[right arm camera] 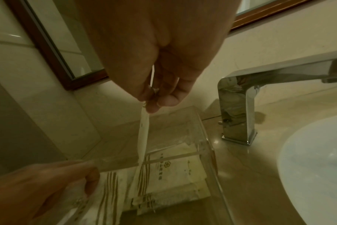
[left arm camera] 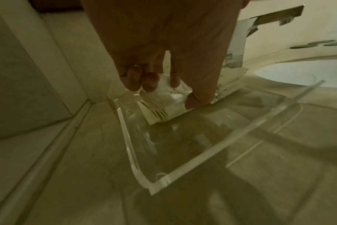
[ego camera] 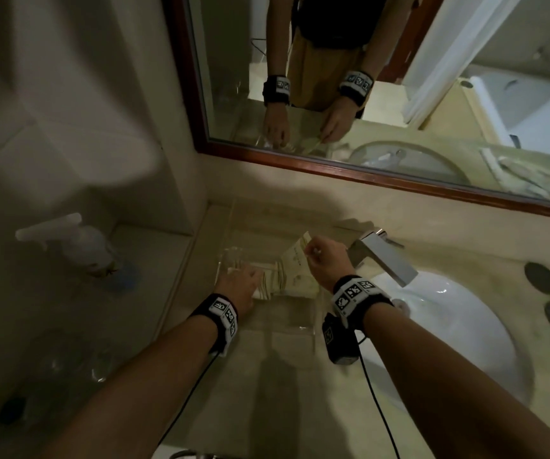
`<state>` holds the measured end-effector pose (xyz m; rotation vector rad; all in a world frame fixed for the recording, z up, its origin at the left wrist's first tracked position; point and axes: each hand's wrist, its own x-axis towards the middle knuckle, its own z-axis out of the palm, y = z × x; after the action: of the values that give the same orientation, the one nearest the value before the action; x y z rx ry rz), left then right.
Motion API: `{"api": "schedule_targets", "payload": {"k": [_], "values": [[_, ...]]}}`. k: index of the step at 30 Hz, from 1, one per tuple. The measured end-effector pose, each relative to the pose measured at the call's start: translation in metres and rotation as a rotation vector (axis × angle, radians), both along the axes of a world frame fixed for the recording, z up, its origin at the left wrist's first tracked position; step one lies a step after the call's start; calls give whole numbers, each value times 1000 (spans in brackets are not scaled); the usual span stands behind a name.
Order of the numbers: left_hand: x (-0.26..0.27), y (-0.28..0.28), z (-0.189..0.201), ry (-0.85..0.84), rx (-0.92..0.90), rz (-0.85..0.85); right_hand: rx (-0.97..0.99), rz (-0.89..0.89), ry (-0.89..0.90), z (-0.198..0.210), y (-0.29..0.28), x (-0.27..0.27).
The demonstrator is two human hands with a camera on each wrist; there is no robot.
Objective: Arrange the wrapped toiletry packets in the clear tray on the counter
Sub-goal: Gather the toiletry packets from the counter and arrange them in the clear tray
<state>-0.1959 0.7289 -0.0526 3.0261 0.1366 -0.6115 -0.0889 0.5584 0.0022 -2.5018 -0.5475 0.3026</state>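
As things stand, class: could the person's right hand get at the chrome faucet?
Probably not without letting go: the right hand is near the chrome faucet, nothing between, but pinches a wrapped packet.

White sink basin (ego camera: 439, 329) set in tabletop (ego camera: 276, 385). Chrome faucet (ego camera: 384, 256) at basin's far rim. Wood-framed mirror (ego camera: 349, 170) on wall beyond basin. Pump bottle (ego camera: 84, 246) well left of basin. Dark round discs (ego camera: 542, 283) right of basin.

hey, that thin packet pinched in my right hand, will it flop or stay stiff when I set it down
The thin cream paper-wrapped packet hangs fairly straight from the right hand, so probably semi-stiff. It looks light. Standing on edge in the clear plastic tray, it will likely tip flat.
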Motion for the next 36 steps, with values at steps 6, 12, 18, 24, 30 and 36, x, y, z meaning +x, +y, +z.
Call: {"api": "schedule_targets", "payload": {"k": [6, 12, 18, 24, 30, 36], "values": [[-1, -4, -7, -83, 86, -76, 16, -28, 18, -5, -4, -4], [-6, -1, -18, -73, 66, -123, 35, -46, 32, -6, -13, -10], [-13, 0, -23, -148, 96, -116, 58, -66, 20, -8, -23, -10], [-3, 0, -24, -169, 136, -130, 57, -87, 6, -6, -23, -10], [4, -3, -12, -118, 149, -96, 67, -96, 27, -9, -25, -11], [8, -5, -20, -32, 164, -92, 79, -88, 13, -9, -26, -11]]}}
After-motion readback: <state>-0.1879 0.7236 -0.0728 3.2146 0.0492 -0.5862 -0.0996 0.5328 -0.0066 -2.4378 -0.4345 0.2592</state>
